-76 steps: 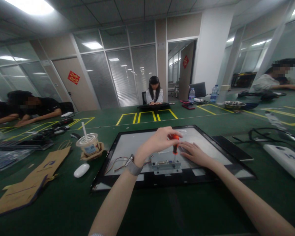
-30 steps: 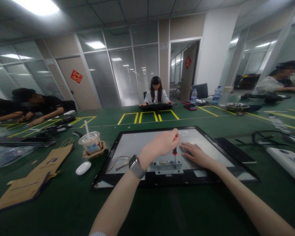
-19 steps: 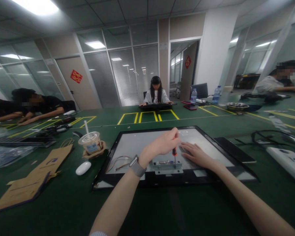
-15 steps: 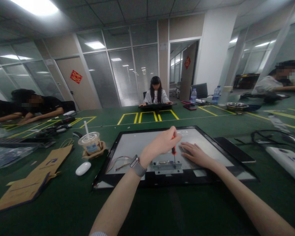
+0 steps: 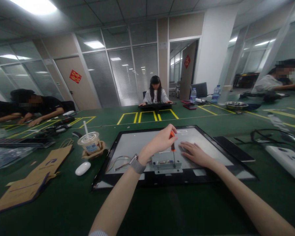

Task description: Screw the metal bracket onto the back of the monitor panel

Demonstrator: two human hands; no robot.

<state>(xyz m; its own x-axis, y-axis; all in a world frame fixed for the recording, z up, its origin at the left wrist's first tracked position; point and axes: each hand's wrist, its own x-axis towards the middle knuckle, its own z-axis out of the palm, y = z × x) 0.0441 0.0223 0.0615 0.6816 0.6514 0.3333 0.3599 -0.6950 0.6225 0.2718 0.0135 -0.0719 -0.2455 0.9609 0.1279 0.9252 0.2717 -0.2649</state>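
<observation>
A flat monitor panel (image 5: 206, 139) lies face down on the green table, its grey metal back up. My left hand (image 5: 161, 141), with a watch on the wrist, is closed round an orange-handled screwdriver (image 5: 172, 144) held upright, tip down on a small metal circuit-board bracket (image 5: 166, 163) near the panel's front edge. My right hand (image 5: 195, 153) lies flat and open on the panel, just right of the screwdriver. Thin coloured wires (image 5: 118, 162) run from the bracket to the left.
A lidded drink cup (image 5: 89, 143), a white mouse (image 5: 82, 168) and a brown paper bag (image 5: 29, 183) lie to the left. A dark slab (image 5: 233, 149), cables (image 5: 263, 134) and a white device (image 5: 285, 159) lie to the right. Other people sit at the far side, left and right.
The left hand has kept turning the screwdriver in place, its grip shifting on the handle. The right hand has stayed flat on the panel.
</observation>
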